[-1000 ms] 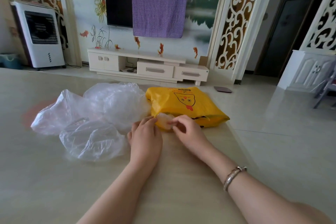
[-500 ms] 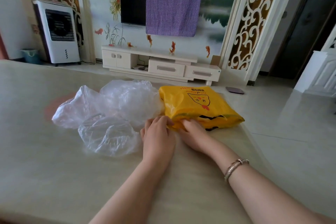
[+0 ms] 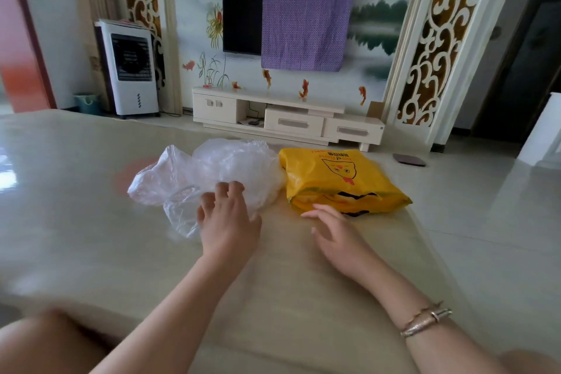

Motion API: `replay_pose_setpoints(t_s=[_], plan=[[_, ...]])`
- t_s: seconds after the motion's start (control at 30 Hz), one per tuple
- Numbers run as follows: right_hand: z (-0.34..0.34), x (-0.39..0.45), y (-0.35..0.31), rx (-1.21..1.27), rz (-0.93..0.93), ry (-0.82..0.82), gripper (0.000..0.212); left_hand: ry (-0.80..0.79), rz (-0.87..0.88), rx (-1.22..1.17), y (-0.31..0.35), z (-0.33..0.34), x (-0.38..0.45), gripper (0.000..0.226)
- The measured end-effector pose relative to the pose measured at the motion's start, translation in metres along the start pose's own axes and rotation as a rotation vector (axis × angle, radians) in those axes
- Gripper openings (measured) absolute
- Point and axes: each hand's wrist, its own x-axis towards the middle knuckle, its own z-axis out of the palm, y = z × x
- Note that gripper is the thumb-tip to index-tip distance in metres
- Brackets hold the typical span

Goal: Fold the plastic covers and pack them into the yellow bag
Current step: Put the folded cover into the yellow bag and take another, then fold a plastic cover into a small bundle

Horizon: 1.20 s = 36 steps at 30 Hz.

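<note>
Yellow bag [image 3: 340,179] lies flat on the glossy beige worktop [image 3: 76,237], printed with a cartoon chick face, an orange tongue, and a line of red lettering along its far edge, upside down to the camera and too small to read; black marks show along the near edge by its opening. The film is opaque, slick, creased. Just left of it, touching or nearly so, sits a crumpled heap of clear plastic covers [image 3: 212,173], thin, wrinkled, translucent, puffed into rounded lobes. Left hand [image 3: 227,222] rests on the near lobe of the heap, grip half curled, fingertips pressed into the film; whether it has actually gathered any plastic cannot be told. Right hand [image 3: 337,237] hangs just above the worktop in front of the bag's opening, grip spread and relaxed, holding nothing, fingertips close to the bag's near edge. A metal bracelet [image 3: 425,320] circles the right wrist.
</note>
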Motion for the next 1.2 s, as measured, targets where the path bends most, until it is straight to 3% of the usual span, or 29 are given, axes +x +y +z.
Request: replay_pose_setpoints(t_s=[0.1, 0.17, 0.27, 0.37, 0.47, 0.6, 0.7, 0.9, 1.07, 1.2], plan=[[0.0, -0.001, -0.005, 0.03, -0.016, 0.051, 0.025, -0.157, -0.097, 0.205, -0.02, -0.008, 0.004, 0.063], [-0.001, -0.001, -0.005, 0.063, -0.017, 0.096, 0.023, -0.151, -0.114, 0.185, -0.025, -0.01, 0.005, 0.044], [-0.006, -0.004, -0.004, 0.174, 0.031, 0.135, 0.023, -0.002, -0.027, -0.107, -0.016, -0.011, 0.004, 0.009], [-0.009, -0.003, -0.004, 0.42, 0.104, 0.202, 0.024, 0.056, 0.047, -0.473, 0.011, -0.011, 0.004, 0.005], [-0.015, -0.003, -0.007, 0.83, 0.249, 0.234, 0.02, -0.05, 0.029, -0.849, 0.041, -0.006, 0.005, 0.009], [-0.022, 0.003, -0.005, 1.111, 0.331, 0.196, 0.023, -0.285, 0.099, -1.02, 0.068, 0.009, -0.004, 0.03], [-0.025, 0.006, -0.001, 1.122, 0.333, 0.165, 0.026, -0.373, 0.099, -1.105, 0.076, 0.022, -0.014, 0.031], [-0.022, 0.006, 0.007, 1.026, 0.327, 0.177, 0.026, -0.365, 0.087, -1.18, 0.071, 0.03, -0.015, 0.018], [-0.014, 0.005, 0.007, 0.97, 0.265, 0.128, 0.036, -0.327, 0.011, -1.063, 0.064, 0.041, -0.016, 0.006], [-0.016, -0.002, 0.004, 0.886, 0.292, 0.131, 0.018, -0.327, 0.067, -0.997, 0.058, 0.041, -0.016, 0.006]])
